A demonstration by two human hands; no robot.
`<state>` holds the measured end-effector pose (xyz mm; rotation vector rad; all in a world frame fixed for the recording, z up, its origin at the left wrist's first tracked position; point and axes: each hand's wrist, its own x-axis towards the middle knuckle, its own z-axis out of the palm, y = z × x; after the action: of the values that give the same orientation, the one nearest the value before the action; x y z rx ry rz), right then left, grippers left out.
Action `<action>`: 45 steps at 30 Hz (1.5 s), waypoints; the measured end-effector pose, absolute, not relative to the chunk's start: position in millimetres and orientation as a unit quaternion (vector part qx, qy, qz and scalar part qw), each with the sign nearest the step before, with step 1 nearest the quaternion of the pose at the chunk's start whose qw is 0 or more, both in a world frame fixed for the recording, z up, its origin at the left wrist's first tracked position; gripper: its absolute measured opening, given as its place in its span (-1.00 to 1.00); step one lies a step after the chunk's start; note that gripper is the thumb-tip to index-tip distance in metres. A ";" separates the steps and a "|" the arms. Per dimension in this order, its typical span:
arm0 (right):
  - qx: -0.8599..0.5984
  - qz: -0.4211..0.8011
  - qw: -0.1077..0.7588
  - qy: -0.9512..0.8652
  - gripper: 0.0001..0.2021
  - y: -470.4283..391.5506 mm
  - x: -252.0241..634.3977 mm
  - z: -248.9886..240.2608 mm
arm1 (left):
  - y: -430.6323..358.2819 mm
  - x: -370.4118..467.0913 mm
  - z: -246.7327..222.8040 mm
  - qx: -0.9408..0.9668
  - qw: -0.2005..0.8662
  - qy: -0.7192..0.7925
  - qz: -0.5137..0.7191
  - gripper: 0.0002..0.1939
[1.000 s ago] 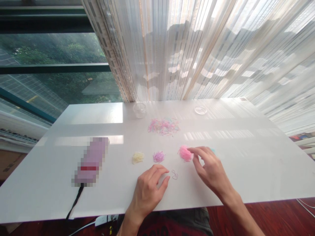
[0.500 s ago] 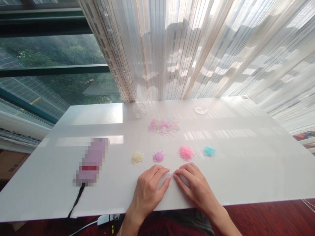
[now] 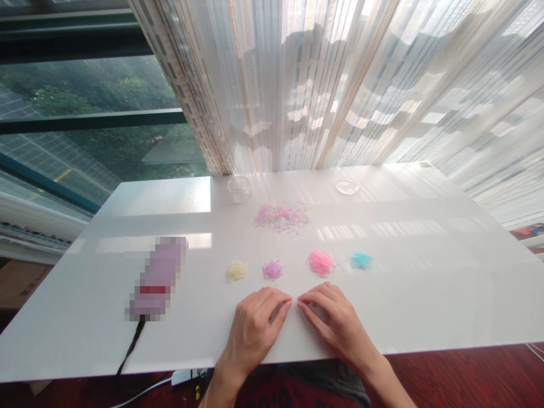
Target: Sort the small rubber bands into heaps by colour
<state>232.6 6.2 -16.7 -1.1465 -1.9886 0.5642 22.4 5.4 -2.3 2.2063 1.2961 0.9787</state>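
Near the front edge of the white table (image 3: 425, 306), my left hand (image 3: 260, 323) and my right hand (image 3: 329, 314) face each other with fingertips a small gap apart. Each pinches thumb against fingers; whatever lies between the tips is too small to make out. Just beyond them sit a pale yellow pile (image 3: 237, 272), a purple pile (image 3: 273, 270), a pink pile (image 3: 322, 262) and a turquoise pile (image 3: 361, 259) of thin short strands. Farther back spreads a larger pile of mixed-colour strands (image 3: 281, 217).
A clear round container (image 3: 239, 189) stands at the back, and a clear round lid (image 3: 347, 186) lies right of it. On the left is a blurred-out purple object (image 3: 159, 277) with a black strap (image 3: 131, 347). Curtains (image 3: 289, 85) hang behind the table.
My left thumb and fingers have closed together into a pinch. The right hand has barely moved. The piles stay as they were.
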 end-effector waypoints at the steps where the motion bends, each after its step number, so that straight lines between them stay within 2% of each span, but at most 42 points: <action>1: -0.449 0.221 0.381 -0.777 -0.90 6.2 232.7 -17.1 | 5.6 22.4 -2.2 0.788 0.199 0.464 0.351 -0.87; 24: -0.456 0.204 0.394 -0.771 -0.90 6.6 232.3 -13.7 | 5.0 21.3 -2.2 0.770 0.195 0.482 0.371 -0.89; 45: -0.439 0.254 0.412 -0.757 -0.89 4.5 228.9 -11.3 | 4.6 23.7 1.1 0.784 0.190 0.458 0.373 -0.89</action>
<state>228.9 4.5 -11.3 -1.1048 -1.9038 0.6396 23.7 4.6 1.1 2.2041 1.2861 1.0497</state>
